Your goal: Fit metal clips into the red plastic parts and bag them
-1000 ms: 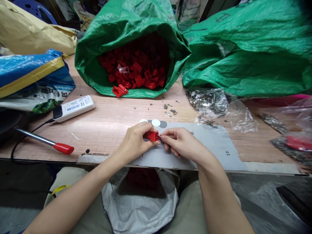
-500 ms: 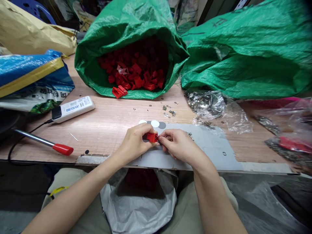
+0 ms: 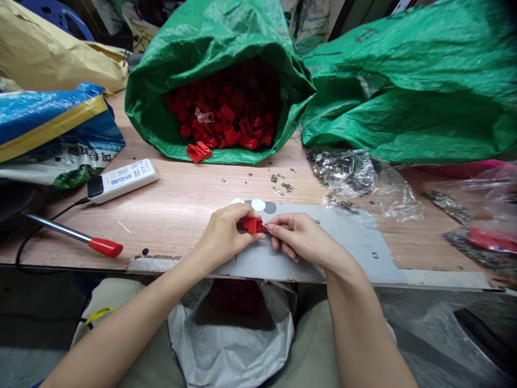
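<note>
Red block (image 3: 252, 225) gripped in my left hand (image 3: 224, 229), I now draw my right hand (image 3: 297, 234) back slightly, pinching a thin piece (image 3: 264, 226) that seems not fully seated.

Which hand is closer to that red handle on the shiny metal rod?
The left one. The left hand is to the right of the red handle, holding a red plastic piece; the right hand is farther right, on the piece's other side.

Red block (image 3: 252, 225) — green sacks (image 3: 214, 32) — pale grey sheet (image 3: 357, 231)
</note>
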{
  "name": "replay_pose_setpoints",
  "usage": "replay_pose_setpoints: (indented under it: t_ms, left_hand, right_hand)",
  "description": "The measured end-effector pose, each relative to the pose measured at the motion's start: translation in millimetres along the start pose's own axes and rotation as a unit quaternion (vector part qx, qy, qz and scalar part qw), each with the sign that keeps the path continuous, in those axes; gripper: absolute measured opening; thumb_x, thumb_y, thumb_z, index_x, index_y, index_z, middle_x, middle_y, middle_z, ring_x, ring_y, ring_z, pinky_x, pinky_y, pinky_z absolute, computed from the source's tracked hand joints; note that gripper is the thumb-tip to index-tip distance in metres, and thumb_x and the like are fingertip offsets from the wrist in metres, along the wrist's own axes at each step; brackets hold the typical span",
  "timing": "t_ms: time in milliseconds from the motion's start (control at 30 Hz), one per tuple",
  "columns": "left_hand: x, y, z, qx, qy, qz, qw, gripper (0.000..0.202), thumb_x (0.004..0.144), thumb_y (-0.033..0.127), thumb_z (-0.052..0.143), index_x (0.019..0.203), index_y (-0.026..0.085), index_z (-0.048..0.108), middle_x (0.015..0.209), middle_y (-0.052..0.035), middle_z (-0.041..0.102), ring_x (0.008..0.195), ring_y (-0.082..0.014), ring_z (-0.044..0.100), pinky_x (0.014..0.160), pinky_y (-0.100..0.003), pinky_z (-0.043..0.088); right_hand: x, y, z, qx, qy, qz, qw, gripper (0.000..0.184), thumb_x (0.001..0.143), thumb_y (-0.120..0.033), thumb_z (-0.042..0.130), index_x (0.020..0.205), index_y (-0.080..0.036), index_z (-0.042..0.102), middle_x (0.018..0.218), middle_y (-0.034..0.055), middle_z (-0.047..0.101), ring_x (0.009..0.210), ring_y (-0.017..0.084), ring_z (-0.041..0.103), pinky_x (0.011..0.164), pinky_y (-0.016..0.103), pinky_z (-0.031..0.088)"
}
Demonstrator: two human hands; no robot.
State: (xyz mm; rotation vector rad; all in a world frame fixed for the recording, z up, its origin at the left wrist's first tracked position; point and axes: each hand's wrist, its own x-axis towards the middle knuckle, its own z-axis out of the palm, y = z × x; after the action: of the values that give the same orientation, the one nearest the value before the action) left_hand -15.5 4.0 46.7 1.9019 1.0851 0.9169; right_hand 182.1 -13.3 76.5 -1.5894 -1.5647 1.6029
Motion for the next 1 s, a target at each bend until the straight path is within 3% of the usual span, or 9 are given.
replay_pose_setpoints:
  t_ms: [267,733,867,1000]
  left_hand:
    - [-0.4,0.4,1.4,0.024,0.006,0.011,1.0,0.024,0.073,0.02,0.084,0.081,0.018,0.061,0.082,-0.0006,0.067,0.076,-0.0166,0.063,0.068,-0.027,0.049]
    - [-2.1,-1.6,1.5,0.016,0.0,0.032,0.999,0.02,0.074,0.018,0.082,0.081,0.018,0.062,0.081,0.0004,0.066,0.074,-0.0146,0.06,0.066,-0.024,0.045]
    - [-2.1,-2.1,2.1,0.002,-0.001,0.024,1.0,0.019,0.075,0.018,0.081,0.082,0.019,0.063,0.083,0.0002,0.067,0.075,-0.0151,0.061,0.068,-0.025,0.047]
    - [-2.8,-1.2,5.7,-0.001,0.023,0.006,1.0,0.023,0.073,0.022,0.083,0.084,0.019,0.063,0.085,-0.0013,0.068,0.08,-0.0171,0.063,0.072,-0.027,0.048]
  right_hand:
    - [-0.3,2.4,0.4,0.013,0.002,-0.005,1.0,0.025,0.093,-0.037,0.054,0.082,-0.016,0.06,0.063,-0.0005,0.063,0.037,0.005,0.044,0.037,0.017,0.032]
    - [-2.0,-6.8,12.9,-0.142,0.09,-0.026,0.985,0.02,0.09,-0.028,0.052,0.076,-0.019,0.063,0.055,-0.002,0.063,0.037,0.008,0.047,0.043,0.021,0.035]
    - [-0.2,-3.6,12.6,-0.131,0.084,-0.017,0.988,0.019,0.09,-0.029,0.052,0.079,-0.019,0.063,0.054,-0.0018,0.063,0.037,0.009,0.046,0.042,0.021,0.034]
    - [0.8,1.6,5.3,-0.046,0.037,0.004,0.998,0.024,0.09,-0.04,0.056,0.083,-0.018,0.061,0.061,0.0,0.065,0.035,0.007,0.042,0.036,0.02,0.028]
